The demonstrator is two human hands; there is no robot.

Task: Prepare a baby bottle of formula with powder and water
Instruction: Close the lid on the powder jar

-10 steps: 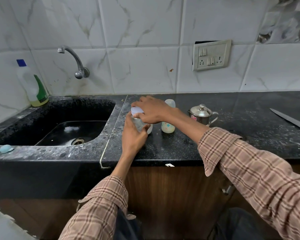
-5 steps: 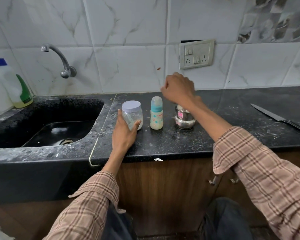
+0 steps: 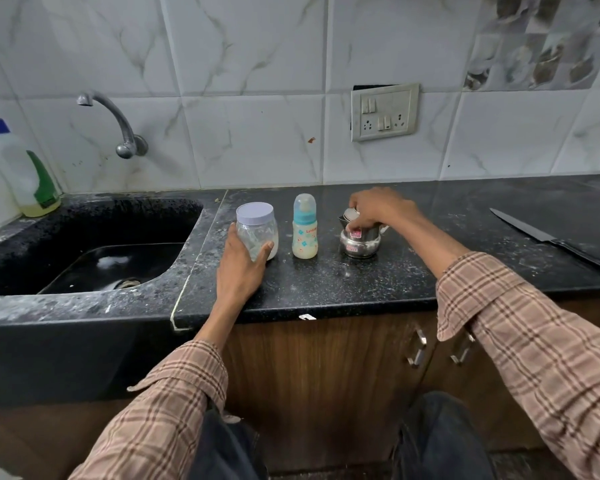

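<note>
A clear plastic jar (image 3: 258, 227) with a pale lilac lid and a little white powder at its bottom stands on the black counter (image 3: 326, 282). My left hand (image 3: 239, 268) wraps its lower front. Just right of it stands a baby bottle (image 3: 305, 227) with a teal collar and clear cap, pale liquid inside. Further right sits a small steel pot (image 3: 359, 242) with a pink sticker. My right hand (image 3: 378, 207) comes down over the pot's top, fingers closed on its lid.
A black sink (image 3: 94, 258) with a wall tap (image 3: 113, 123) lies to the left, a dish-soap bottle (image 3: 23, 174) at its back corner. A long knife (image 3: 551, 239) lies on the counter at the right. A switch panel (image 3: 385, 112) is on the tiled wall.
My right hand left the jar's lid, rose over the bottle, then came down onto the steel pot's lid. The lid is tilted now. My left hand stays on the jar.
</note>
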